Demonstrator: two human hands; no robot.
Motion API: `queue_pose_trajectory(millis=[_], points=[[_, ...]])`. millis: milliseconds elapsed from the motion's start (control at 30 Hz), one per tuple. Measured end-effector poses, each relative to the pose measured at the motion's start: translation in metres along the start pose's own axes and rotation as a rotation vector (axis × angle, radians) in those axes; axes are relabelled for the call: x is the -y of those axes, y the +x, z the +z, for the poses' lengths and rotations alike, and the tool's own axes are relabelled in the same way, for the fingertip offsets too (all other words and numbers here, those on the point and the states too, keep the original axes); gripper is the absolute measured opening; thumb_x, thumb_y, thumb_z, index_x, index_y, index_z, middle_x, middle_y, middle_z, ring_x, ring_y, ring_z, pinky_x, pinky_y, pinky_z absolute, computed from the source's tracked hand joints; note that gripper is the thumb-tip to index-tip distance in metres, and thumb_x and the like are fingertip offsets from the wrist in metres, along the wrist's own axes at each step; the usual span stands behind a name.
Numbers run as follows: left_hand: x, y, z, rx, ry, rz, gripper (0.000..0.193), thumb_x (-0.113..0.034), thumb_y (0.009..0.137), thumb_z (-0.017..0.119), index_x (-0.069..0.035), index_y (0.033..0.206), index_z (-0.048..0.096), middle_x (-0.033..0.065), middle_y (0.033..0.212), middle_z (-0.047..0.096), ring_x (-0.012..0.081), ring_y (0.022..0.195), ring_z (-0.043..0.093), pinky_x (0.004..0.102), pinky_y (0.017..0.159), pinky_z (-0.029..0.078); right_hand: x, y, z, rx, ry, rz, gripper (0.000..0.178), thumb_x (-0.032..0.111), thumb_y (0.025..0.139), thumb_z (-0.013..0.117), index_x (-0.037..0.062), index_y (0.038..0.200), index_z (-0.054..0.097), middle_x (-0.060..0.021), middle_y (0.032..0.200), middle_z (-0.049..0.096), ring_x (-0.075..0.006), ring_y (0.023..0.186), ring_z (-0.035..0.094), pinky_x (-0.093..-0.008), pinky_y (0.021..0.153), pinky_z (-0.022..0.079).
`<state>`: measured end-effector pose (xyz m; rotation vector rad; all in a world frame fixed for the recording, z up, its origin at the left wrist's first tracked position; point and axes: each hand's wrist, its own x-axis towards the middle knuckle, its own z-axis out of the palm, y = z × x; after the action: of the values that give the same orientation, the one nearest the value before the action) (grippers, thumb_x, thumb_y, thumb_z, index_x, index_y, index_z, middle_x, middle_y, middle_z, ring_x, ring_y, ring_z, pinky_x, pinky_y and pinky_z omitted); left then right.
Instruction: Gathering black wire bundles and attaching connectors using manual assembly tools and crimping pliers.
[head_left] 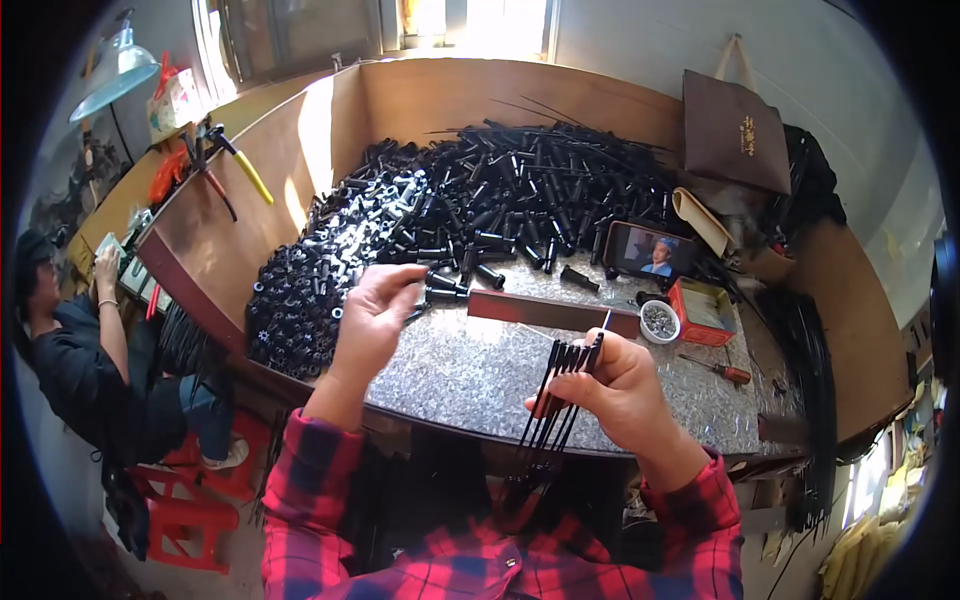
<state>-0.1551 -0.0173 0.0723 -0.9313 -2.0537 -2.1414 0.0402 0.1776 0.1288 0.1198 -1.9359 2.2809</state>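
Observation:
My right hand (625, 390) is closed around a fan of thin black rods (545, 425), held slanting over the bench's front edge. Their upper ends stand side by side above my thumb, and the lower ends hang down toward my lap. Over the near edge of the heap, my left hand (375, 315) has its fingers curled in toward the thumb; what it pinches, if anything, is hidden. Black tubular parts (445, 288) lie just beside its fingertips. Behind them spreads a big heap of short black cylindrical parts (480, 200), with long thin rods on top.
A brown bar (550, 312) lies across the speckled benchtop (470, 370). To its right are a white bowl of small metal bits (659, 322), a red box (702, 312), a screwdriver (733, 373) and a propped phone (648, 250). Wooden boards wall the bench. Another person (80, 350) sits at left.

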Motion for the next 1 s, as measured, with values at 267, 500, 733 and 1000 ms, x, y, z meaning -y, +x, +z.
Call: queue_pose_trajectory(millis=[267, 500, 733, 1000], points=[[-0.084, -0.052, 0.047, 0.289, -0.846, -0.129, 0.024, 0.005, 0.085, 0.060, 0.001, 0.108, 0.059, 0.0098, 0.104, 0.062, 0.0149, 0.094, 0.061, 0.0307, 0.086, 0.052, 0.002, -0.018, 0.020, 0.102, 0.084, -0.012, 0.014, -0.003, 0.082, 0.064, -0.0001, 0.090, 0.053, -0.0079, 0.085, 0.062, -0.0208, 0.080, 0.067, -0.0363, 0.074, 0.057], [-0.108, -0.069, 0.049, 0.332, -0.814, -0.111, 0.029, 0.005, 0.084, 0.061, 0.002, 0.113, 0.059, 0.0099, 0.108, 0.061, 0.0129, 0.093, 0.060, 0.0270, 0.088, 0.050, 0.000, -0.027, 0.031, 0.089, 0.072, -0.018, 0.014, -0.002, 0.084, 0.063, -0.0023, 0.095, 0.055, -0.0090, 0.086, 0.063, -0.0197, 0.079, 0.066, -0.0329, 0.073, 0.056], [-0.111, -0.080, 0.040, 0.381, -0.729, 0.023, 0.029, 0.004, 0.084, 0.061, 0.001, 0.112, 0.059, 0.0091, 0.110, 0.060, 0.0136, 0.099, 0.057, 0.0278, 0.092, 0.046, 0.004, -0.029, 0.045, 0.128, 0.095, -0.034, 0.010, 0.002, 0.086, 0.063, -0.0013, 0.091, 0.055, -0.0067, 0.080, 0.063, -0.0120, 0.073, 0.063, -0.0249, 0.067, 0.052], [-0.117, -0.089, 0.035, 0.407, -0.734, -0.007, 0.027, 0.008, 0.084, 0.058, 0.002, 0.109, 0.061, 0.0139, 0.113, 0.060, 0.0188, 0.106, 0.057, 0.0312, 0.094, 0.044, 0.001, -0.033, 0.045, 0.172, 0.065, -0.047, 0.015, 0.003, 0.087, 0.062, -0.0023, 0.098, 0.054, -0.0105, 0.085, 0.064, -0.0180, 0.075, 0.066, -0.0304, 0.070, 0.055]])
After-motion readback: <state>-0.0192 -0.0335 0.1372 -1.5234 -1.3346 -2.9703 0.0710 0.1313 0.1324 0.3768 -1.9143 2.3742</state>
